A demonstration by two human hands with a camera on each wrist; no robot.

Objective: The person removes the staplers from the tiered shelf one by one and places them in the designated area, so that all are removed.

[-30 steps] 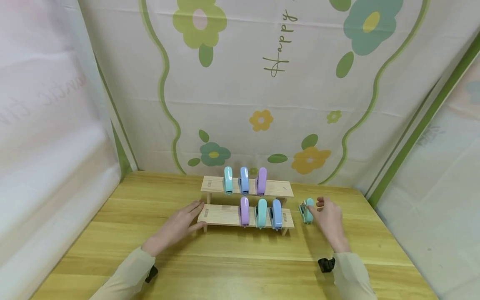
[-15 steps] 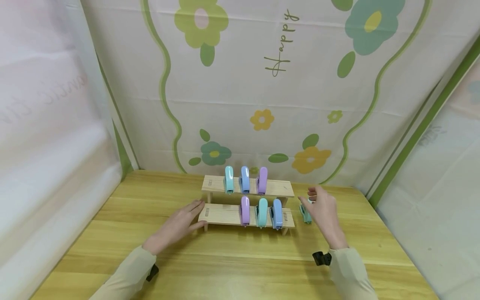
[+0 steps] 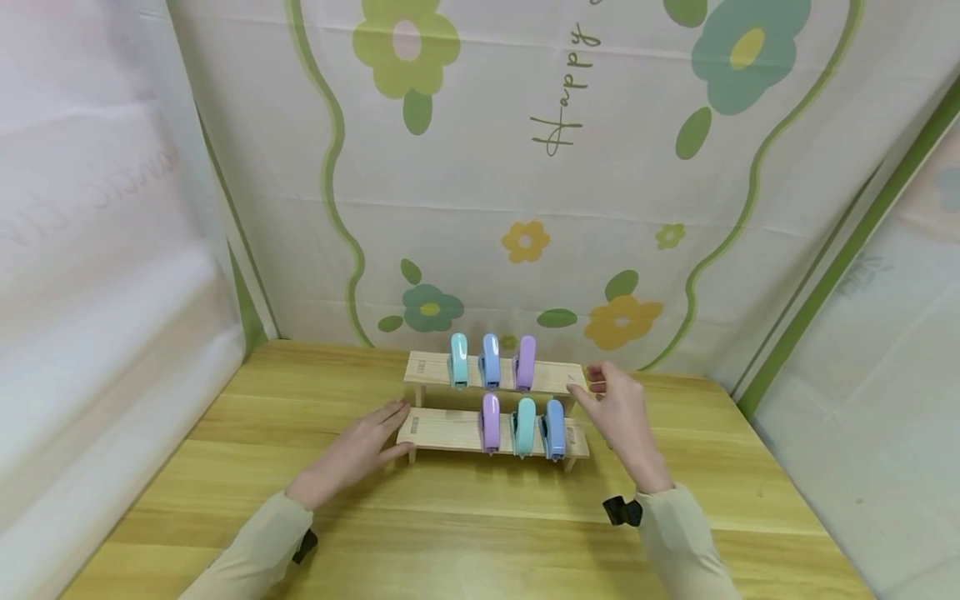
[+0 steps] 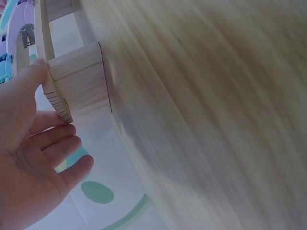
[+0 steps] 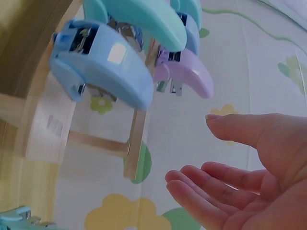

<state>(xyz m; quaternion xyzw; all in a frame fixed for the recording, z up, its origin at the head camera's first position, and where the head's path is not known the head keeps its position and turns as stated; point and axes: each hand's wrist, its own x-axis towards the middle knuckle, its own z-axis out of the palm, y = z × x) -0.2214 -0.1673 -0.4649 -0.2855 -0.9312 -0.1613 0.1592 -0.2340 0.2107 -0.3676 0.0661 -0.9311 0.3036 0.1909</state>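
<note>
My left hand (image 3: 363,448) holds the left end of the lower wooden shelf (image 3: 444,428), thumb at one edge and fingers at the other. On that shelf stand a lilac stapler (image 3: 491,423), a teal stapler (image 3: 523,427) and a blue stapler (image 3: 554,428). The upper shelf (image 3: 555,379) bears teal (image 3: 459,360), blue (image 3: 490,362) and lilac staplers (image 3: 525,362). My right hand (image 3: 619,417) is at the upper shelf's right end, fingers spread and holding nothing; whether it touches the shelf, I cannot tell. In the right wrist view another teal stapler (image 5: 19,218) shows low at the left.
The shelves stand on a wood-grain table (image 3: 450,525) near its back edge. Behind it hangs a white curtain (image 3: 450,175) printed with flowers, and similar cloth encloses both sides.
My right hand has left the loose teal stapler and moved left to the upper shelf's right end, now mostly covering that stapler in the head view. My left hand has stayed in place.
</note>
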